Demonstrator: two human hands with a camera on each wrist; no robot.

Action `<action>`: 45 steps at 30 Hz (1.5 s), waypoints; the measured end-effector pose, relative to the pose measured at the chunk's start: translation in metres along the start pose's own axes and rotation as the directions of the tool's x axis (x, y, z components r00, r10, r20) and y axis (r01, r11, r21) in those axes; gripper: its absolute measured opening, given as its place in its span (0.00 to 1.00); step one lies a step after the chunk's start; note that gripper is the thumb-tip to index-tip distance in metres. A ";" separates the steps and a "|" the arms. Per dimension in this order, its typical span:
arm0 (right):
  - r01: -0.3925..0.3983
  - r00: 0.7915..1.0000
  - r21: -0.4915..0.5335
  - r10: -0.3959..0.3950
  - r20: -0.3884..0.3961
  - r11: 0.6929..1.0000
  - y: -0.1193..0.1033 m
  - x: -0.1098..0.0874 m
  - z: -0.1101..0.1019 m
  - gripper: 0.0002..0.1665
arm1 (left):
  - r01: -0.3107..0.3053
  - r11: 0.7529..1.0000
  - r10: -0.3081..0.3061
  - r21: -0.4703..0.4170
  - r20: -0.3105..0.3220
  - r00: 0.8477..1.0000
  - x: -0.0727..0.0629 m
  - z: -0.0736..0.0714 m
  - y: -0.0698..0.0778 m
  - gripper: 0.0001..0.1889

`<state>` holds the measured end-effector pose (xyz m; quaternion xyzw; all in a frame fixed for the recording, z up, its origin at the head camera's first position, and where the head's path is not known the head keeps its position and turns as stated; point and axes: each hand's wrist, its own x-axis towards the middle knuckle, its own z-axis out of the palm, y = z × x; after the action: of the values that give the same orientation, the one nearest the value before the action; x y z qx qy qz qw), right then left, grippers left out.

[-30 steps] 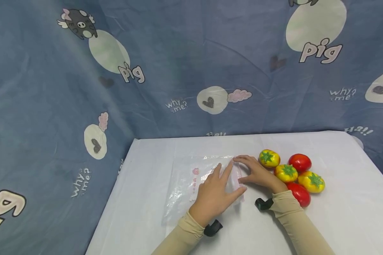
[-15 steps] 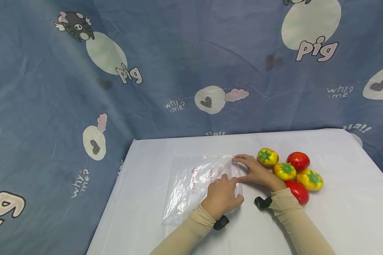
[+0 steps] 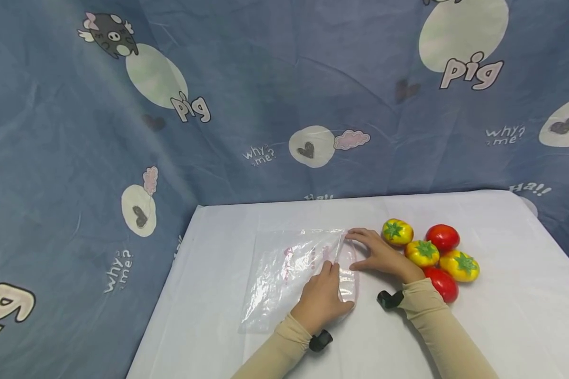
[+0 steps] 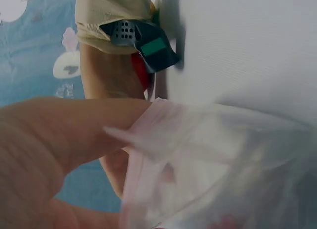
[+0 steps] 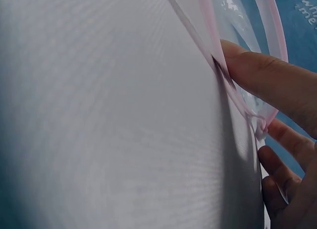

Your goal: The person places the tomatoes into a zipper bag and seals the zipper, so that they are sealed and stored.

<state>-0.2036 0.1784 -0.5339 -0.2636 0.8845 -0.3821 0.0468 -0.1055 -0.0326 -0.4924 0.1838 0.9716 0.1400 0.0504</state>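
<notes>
Plastic bag [image 3: 265,295]: backed by a blue printed curtain [image 3: 237,79], laid on the white table [image 3: 379,347], mouth end placed between both hands. Near part of the mouth is covered by the left hand [image 3: 321,296]; far corner is touched by the right hand [image 3: 383,257]. Right grip: not clenched, fingers spread, thumb set against the pink rim [image 5: 209,21]. Left grip: fingers laid at the mouth edge; whether the film is pinched cannot be told, tips being hidden by it in the left wrist view. Bag is see-through; its mouth is seen parted in the right wrist view. Both sleeves [image 3: 277,350] are cut off at the bottom of the head view. Three yellow fruits [image 3: 422,253] and two red fruits [image 3: 442,238] are grouped outside the bag by the right forearm; nearer red one is partly covered by the sleeve. Pink print [image 3: 288,263] is blurred by glare.
</notes>
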 end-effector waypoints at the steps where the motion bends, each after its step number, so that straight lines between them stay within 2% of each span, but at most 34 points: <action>1: -0.004 1.000 0.002 0.004 0.001 1.000 0.000 0.000 0.000 0.46 | 0.004 1.000 -0.004 -0.024 -0.011 1.000 -0.001 0.001 -0.002 0.49; 11: 0.010 1.000 0.010 -0.010 0.003 1.000 -0.001 0.002 0.002 0.47 | 0.005 0.980 -0.032 -0.199 -0.130 0.991 -0.006 0.010 -0.010 0.59; 23: 0.042 0.999 0.014 -0.042 0.003 0.999 0.000 0.000 0.004 0.48 | -0.044 0.961 -0.035 -0.272 -0.278 0.960 -0.008 0.004 -0.014 0.62; 26: 0.043 0.999 0.017 -0.043 0.000 0.999 0.000 0.000 0.004 0.48 | -0.053 0.958 -0.033 -0.283 -0.290 0.957 -0.007 0.002 -0.016 0.61; 33: 0.037 0.999 0.022 -0.037 0.016 0.999 0.002 -0.001 0.003 0.49 | -0.042 0.934 -0.056 -0.354 -0.260 0.964 -0.005 -0.005 -0.023 0.61; 41: 0.028 0.999 0.018 -0.028 0.019 0.999 0.003 -0.001 0.002 0.48 | -0.042 0.897 -0.062 -0.440 -0.219 0.974 -0.003 -0.007 -0.029 0.59; 45: 0.017 1.000 0.032 -0.018 0.024 0.999 0.002 -0.001 0.001 0.48 | -0.039 0.867 -0.073 -0.497 -0.204 0.976 -0.002 -0.009 -0.030 0.58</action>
<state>-0.2029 0.1796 -0.5357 -0.2751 0.8753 -0.3935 0.0583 -0.1147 -0.0621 -0.4925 0.1397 0.9039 0.4043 -0.0088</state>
